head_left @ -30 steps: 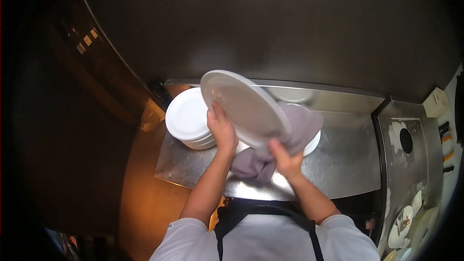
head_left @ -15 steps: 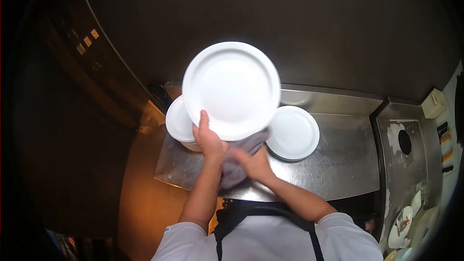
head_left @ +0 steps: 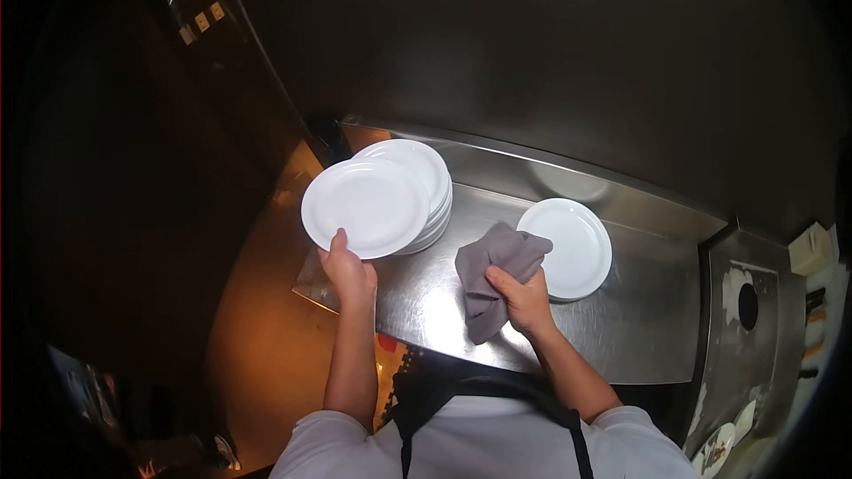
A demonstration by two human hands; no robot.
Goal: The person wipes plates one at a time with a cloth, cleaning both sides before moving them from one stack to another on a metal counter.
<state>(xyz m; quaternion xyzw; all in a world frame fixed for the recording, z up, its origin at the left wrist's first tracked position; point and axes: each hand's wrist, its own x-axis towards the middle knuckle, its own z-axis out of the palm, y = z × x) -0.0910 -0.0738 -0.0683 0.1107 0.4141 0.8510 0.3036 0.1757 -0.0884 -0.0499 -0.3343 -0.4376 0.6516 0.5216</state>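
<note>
My left hand (head_left: 349, 270) grips the near rim of a white plate (head_left: 365, 207), held flat and partly over a stack of white plates (head_left: 422, 179) at the left end of a steel counter (head_left: 621, 328). A crumpled grey cloth (head_left: 493, 271) is bunched in my right hand (head_left: 523, 300), above the middle of the counter. Just right of the cloth, a second, lower pile of white plates (head_left: 572, 247) lies on the counter.
A steel backsplash (head_left: 550, 173) runs behind the counter. To the right stands a steel unit with a round hole (head_left: 748, 306), and dirty dishes (head_left: 721, 448) show at the lower right. Left of the counter the floor is dim and orange-lit.
The plate was tilted up in front of me with both hands and the cloth at its lower edge. Now my left hand alone has carried it down and left over the stack; the cloth came away.
</note>
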